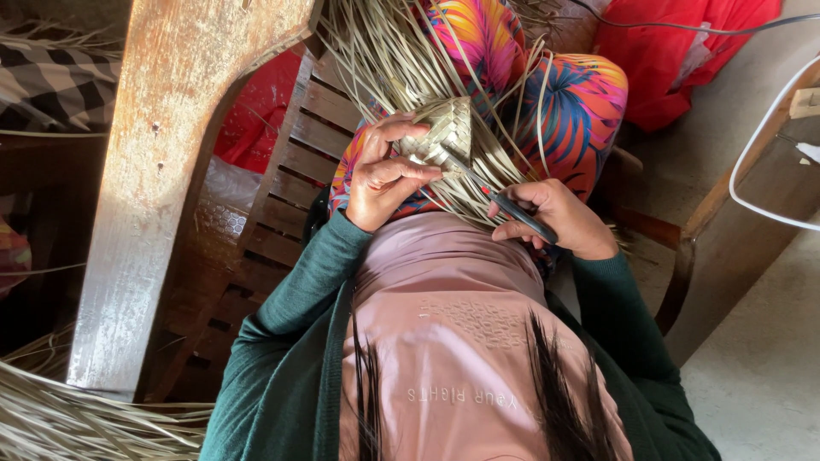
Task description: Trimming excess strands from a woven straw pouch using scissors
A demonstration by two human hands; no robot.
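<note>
Left hand (386,175) pinches woven palm-leaf pouch (444,130) over lap; right hand (559,218) closed around knife (500,198), blade tip touching pouch's lower edge. Loose leaf strips (384,51) fan out beyond pouch.

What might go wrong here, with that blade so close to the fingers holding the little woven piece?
The knife in the right hand has its tip at the woven leaf pouch, right beside the left hand; a slip might nick a finger. The blade might also cut a strand that belongs to the weave. The long loose leaf strips might snag the blade.
</note>
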